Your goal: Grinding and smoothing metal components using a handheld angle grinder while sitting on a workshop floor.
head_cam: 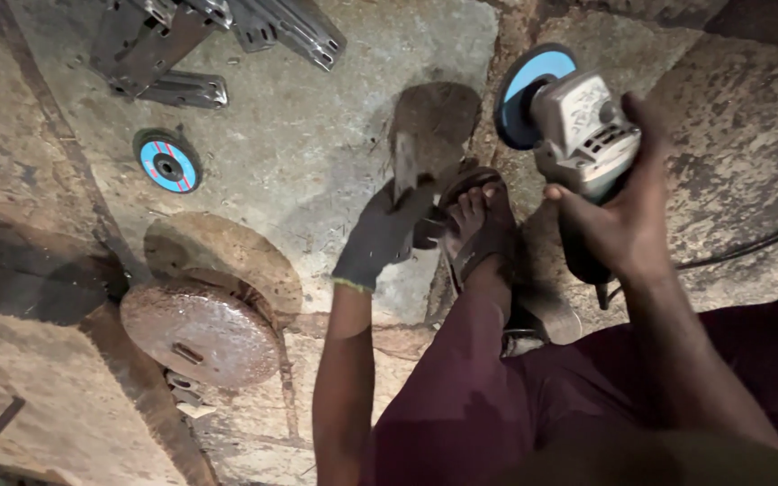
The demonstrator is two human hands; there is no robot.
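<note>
My right hand (623, 211) grips a grey angle grinder (578, 121) with a blue-faced disc (533, 90), held above the concrete floor (317, 135). My left hand (389, 229), in a dark glove, holds the lower edge of a rusty flat metal piece (429, 126) standing on the floor. My sandalled foot (479, 225) rests right beside that piece, pressing near its base. The grinder's black cable (749, 243) trails off to the right.
A loose blue grinding disc (167, 162) lies on the floor at the left. Grey steel brackets (200, 40) lie at the top. A rusty round metal plate (198, 331) sits at lower left. My dark red trousers (497, 387) fill the lower right.
</note>
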